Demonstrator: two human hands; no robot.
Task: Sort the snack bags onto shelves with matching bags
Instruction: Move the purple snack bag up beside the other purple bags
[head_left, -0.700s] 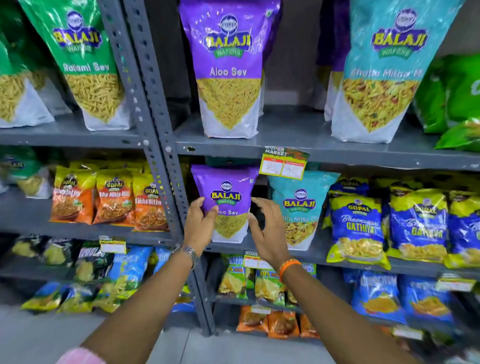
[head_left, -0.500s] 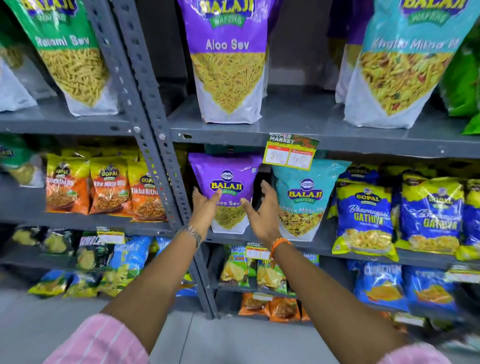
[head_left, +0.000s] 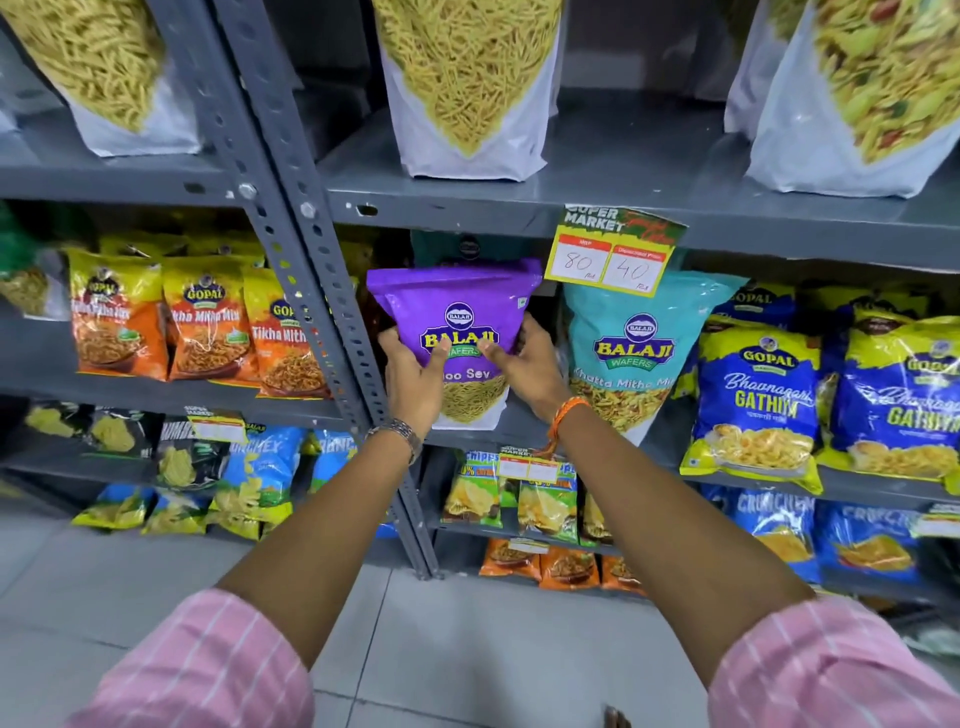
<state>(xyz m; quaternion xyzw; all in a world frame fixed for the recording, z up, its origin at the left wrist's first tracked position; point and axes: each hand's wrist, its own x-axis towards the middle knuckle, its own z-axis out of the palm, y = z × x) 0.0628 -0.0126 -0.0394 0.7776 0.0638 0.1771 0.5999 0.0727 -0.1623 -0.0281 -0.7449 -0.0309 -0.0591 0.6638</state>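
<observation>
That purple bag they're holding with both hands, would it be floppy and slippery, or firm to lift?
The purple bag is probably soft rather than stiff: its top leans and creases between the left hand and right hand. The glossy film looks somewhat slippery, which fits gripping both sides. Filled with thin fried strands, it is likely light and crushable.

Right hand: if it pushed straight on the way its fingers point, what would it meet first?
The right hand already grips the purple Aloo Sev bag, so that comes first. Behind it probably sits a darker bag, though depth is unclear.
</observation>
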